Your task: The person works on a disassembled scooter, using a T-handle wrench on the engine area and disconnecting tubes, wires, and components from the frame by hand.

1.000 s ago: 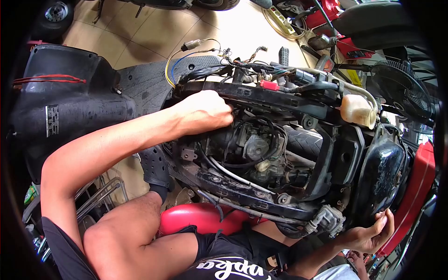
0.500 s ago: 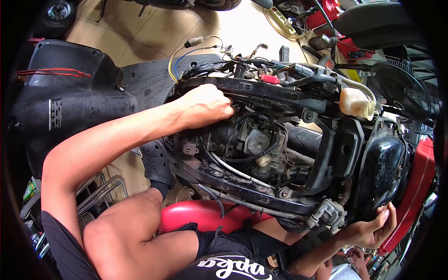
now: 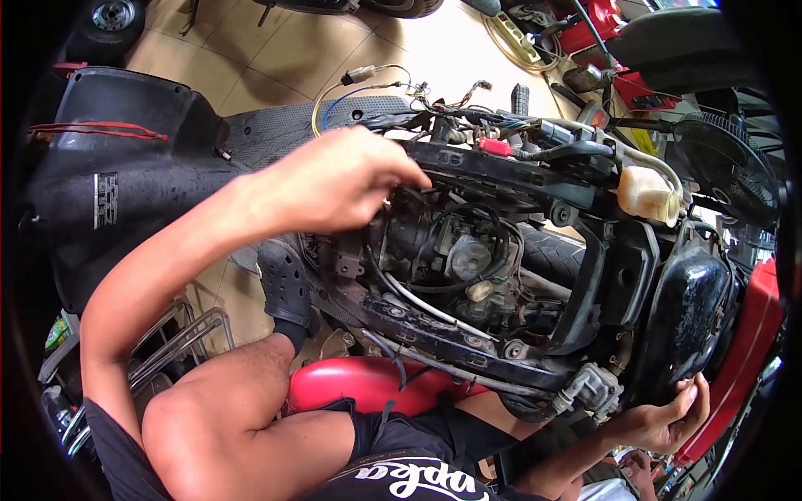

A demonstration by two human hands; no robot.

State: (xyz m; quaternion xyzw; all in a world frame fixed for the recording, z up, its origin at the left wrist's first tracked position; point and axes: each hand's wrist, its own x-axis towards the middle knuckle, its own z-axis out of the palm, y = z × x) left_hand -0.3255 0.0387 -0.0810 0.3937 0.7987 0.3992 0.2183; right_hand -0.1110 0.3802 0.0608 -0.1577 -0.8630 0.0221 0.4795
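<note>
A stripped scooter frame (image 3: 426, 330) lies before me, its grimy engine (image 3: 464, 255) showing between the black rails. My left hand (image 3: 355, 179) is over the far rail at the front of the engine bay. Its index finger points toward the rail and the other fingers are curled; a tiny brassy spot shows under them, too small to name. By the black fuel tank (image 3: 685, 288) at the right, my right hand (image 3: 668, 422) has thumb and fingertips pinched together. What it pinches, if anything, cannot be made out.
Loose wires with a red connector (image 3: 494, 148) run along the far rail. A cream plastic reservoir (image 3: 647, 194) sits at the right, with a fan (image 3: 725, 167) beyond. A red seat (image 3: 359, 386) lies under my legs. Another person's hand (image 3: 637, 469) shows at lower right.
My left hand has lifted slightly from the rail and turned; its fist has loosened, with the index finger now reaching out. My right hand keeps its pinch. The view has shifted a little.
</note>
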